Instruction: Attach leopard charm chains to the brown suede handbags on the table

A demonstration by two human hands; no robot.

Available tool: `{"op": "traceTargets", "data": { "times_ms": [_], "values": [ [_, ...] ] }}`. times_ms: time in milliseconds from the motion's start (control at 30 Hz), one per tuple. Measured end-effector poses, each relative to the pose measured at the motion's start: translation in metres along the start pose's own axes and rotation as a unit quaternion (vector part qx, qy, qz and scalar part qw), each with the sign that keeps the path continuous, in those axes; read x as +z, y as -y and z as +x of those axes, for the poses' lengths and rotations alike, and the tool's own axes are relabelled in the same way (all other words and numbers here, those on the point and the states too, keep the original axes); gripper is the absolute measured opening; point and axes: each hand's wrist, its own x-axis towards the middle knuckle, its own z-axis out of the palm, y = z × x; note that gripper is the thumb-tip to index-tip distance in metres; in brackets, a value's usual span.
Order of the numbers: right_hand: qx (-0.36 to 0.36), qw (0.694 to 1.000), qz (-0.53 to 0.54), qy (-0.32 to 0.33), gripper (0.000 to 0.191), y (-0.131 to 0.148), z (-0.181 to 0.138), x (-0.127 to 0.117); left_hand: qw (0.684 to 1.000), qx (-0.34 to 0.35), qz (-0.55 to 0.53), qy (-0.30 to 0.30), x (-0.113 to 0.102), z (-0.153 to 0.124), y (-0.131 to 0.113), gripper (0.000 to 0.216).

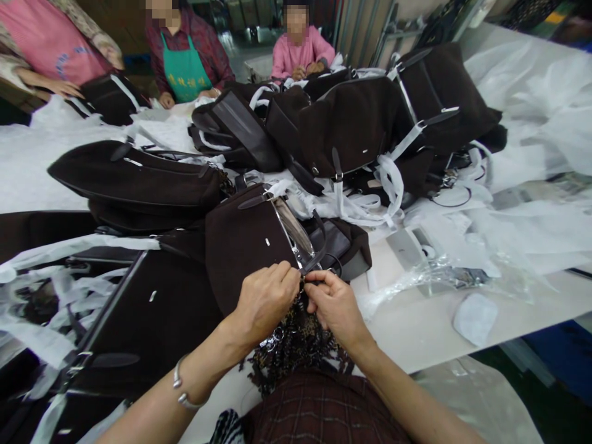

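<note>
My left hand (266, 299) and my right hand (335, 305) meet at the near corner of a dark brown suede bag (245, 243) lying before me. Both pinch with closed fingers at a small fitting on the bag's strap (314, 262), beside its clear plastic-wrapped edge (293, 231). What sits between the fingertips is too small to make out. A dark beaded or chain-like bundle (296, 342) hangs below my hands. A silver bracelet (182, 391) circles my left wrist.
Several more brown bags (134, 179) with white wrapping strips (388, 179) pile across the white table (416, 327). Clear plastic wrap (435, 274) and a white pad (474, 317) lie to the right. Three people work at the far side, one in a green apron (185, 71).
</note>
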Motion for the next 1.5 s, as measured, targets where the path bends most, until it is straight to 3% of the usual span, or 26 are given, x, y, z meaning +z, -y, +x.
{"op": "traceTargets", "data": {
  "times_ms": [133, 300, 467, 667, 867, 1033, 1200, 1300, 1500],
  "values": [
    [-0.001, 1.0, -0.002, -0.003, 0.031, -0.002, 0.003, -0.001, 0.999, -0.026, -0.027, 0.004, 0.005, -0.003, -0.004, 0.018],
    [0.008, 1.0, -0.015, 0.003, 0.039, -0.003, 0.007, -0.004, 0.983, -0.124, -0.132, 0.03, 0.016, -0.002, -0.003, 0.016],
    [0.011, 0.996, -0.085, -0.013, 0.037, 0.002, 0.011, -0.01, 0.979, -0.134, -0.156, 0.006, 0.033, -0.007, -0.007, 0.018],
    [-0.01, 0.989, -0.147, 0.0, 0.03, 0.006, 0.018, -0.016, 0.91, -0.224, -0.347, -0.032, 0.037, -0.015, -0.01, 0.015],
    [-0.002, 0.988, -0.155, 0.016, 0.031, 0.004, 0.021, -0.016, 0.894, -0.265, -0.36, -0.009, 0.034, -0.016, -0.008, 0.005],
    [-0.005, 0.981, -0.191, 0.017, 0.027, 0.006, 0.021, -0.015, 0.921, -0.238, -0.307, -0.029, 0.044, -0.014, -0.013, 0.004],
    [-0.078, 0.961, -0.265, 0.001, 0.016, 0.005, 0.022, -0.016, 0.957, -0.18, -0.219, -0.056, 0.052, -0.017, -0.019, 0.006],
    [-0.089, 0.947, -0.308, 0.013, 0.009, 0.003, 0.026, -0.017, 0.966, -0.144, -0.204, -0.061, 0.056, -0.019, -0.021, 0.012],
    [-0.152, 0.916, -0.371, -0.003, 0.016, 0.01, 0.018, -0.024, 0.974, -0.116, -0.188, -0.042, 0.052, -0.019, -0.022, 0.016]
  ]
}}
